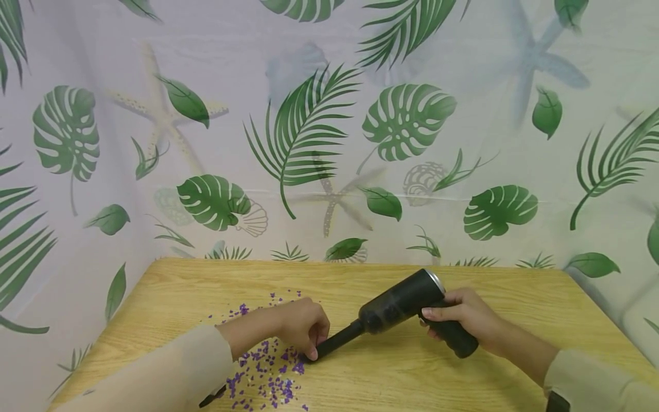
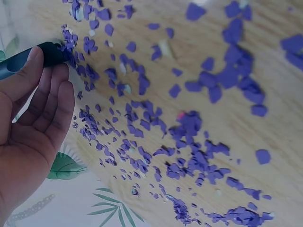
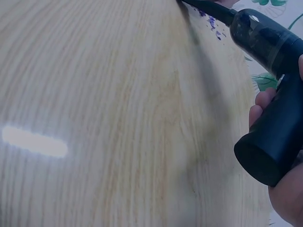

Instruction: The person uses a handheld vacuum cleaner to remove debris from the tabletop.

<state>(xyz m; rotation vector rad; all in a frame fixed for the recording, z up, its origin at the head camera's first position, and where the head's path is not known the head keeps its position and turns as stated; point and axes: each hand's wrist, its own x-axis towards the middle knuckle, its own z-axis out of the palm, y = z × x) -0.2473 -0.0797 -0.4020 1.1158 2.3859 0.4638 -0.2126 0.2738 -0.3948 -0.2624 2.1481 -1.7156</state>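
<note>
A black handheld vacuum cleaner slants over the table, its narrow nozzle pointing down to the left. My right hand grips its handle, fingers wrapped round it. Near the nozzle's tip, my left hand pinches the tube between thumb and fingers; the left wrist view shows the thumb lying on the nozzle. Scattered purple paper bits, with a few pale ones among them, lie beside and under my left forearm. The nozzle's mouth meets the edge of these scraps.
The wood-grain table ends at a white backdrop printed with green leaves and starfish. More purple scraps spread toward the table's near left. Light glares off the tabletop in the right wrist view.
</note>
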